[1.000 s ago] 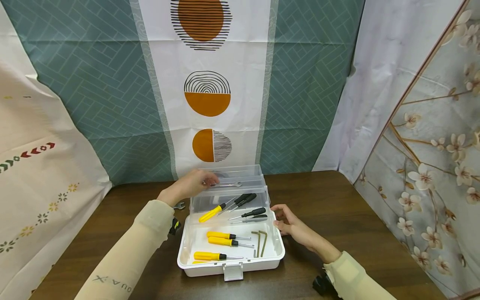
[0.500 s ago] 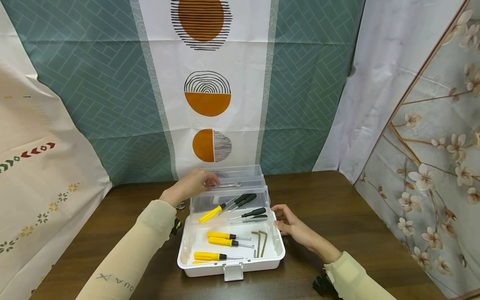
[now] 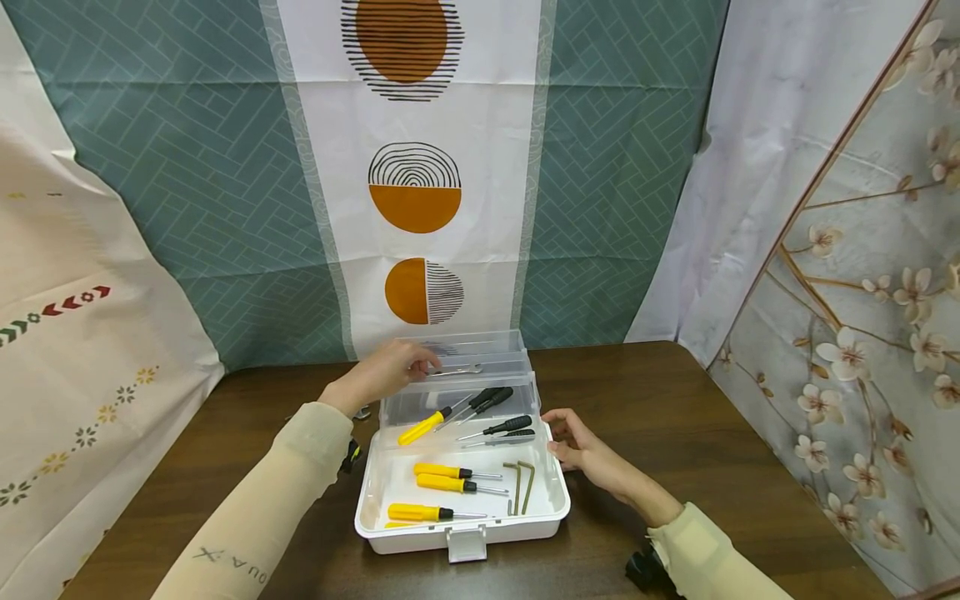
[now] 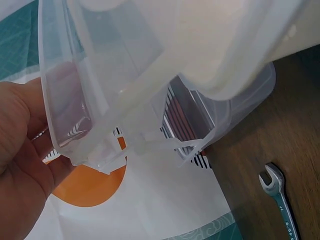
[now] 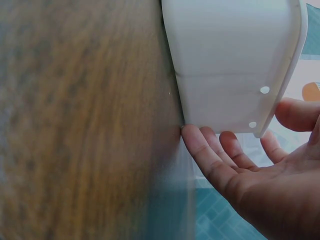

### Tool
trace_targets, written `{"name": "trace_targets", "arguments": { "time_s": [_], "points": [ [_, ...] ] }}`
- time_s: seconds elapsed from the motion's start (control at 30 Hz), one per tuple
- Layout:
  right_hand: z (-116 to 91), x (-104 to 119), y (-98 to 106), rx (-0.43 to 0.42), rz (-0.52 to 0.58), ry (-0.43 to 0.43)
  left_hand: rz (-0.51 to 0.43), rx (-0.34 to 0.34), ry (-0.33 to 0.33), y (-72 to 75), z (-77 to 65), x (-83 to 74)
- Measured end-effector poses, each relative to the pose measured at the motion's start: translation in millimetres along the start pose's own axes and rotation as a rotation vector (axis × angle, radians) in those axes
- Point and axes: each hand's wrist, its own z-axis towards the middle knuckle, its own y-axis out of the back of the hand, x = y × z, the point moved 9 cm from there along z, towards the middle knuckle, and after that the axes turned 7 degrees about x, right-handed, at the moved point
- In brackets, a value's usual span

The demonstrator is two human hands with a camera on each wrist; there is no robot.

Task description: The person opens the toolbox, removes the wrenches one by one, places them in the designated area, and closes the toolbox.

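Note:
An open white toolbox (image 3: 462, 546) with clear stepped trays (image 3: 510, 367) stands on the table. My left hand (image 3: 378, 375) reaches into the upper tray, fingers curled, with a small wrench (image 3: 461, 370) at the fingertips. The left wrist view shows that hand (image 4: 22, 150) at the tray's end, some fingers behind the translucent wall. Another wrench (image 4: 280, 195) lies on the table by the left wrist. My right hand (image 3: 588, 454) grips the box's right end; in the right wrist view its thumb (image 5: 297, 114) is at the rim and its fingers (image 5: 212, 160) reach under the end wall.
Yellow screwdrivers (image 3: 441, 482) and hex keys (image 3: 527, 487) lie in the box's base. The lower tray holds black screwdrivers (image 3: 510, 425) and a yellow one (image 3: 423, 428). Printed cloths (image 3: 600, 208) hang behind the brown table (image 3: 622, 383).
My left hand has moved slightly right and forward, its sleeve covering more of the wrench on the table. The wrench in the tray has tilted a little. My right hand has stayed put.

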Motion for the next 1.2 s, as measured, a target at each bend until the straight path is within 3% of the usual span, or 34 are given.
{"name": "trace_targets", "arguments": {
  "time_s": [0.27,0.9,1.2],
  "points": [
    [0.3,-1.0,0.2,-0.006,-0.001,-0.004,0.019,0.014,0.024,-3.2,-1.7,2.4],
    [0.5,-1.0,0.4,-0.007,-0.005,-0.006,0.061,-0.037,0.016,0.4,0.1,3.1],
    [0.1,-0.9,0.1,-0.006,0.005,-0.005,0.047,-0.046,0.063,-0.4,3.0,8.2]
  ]
}}
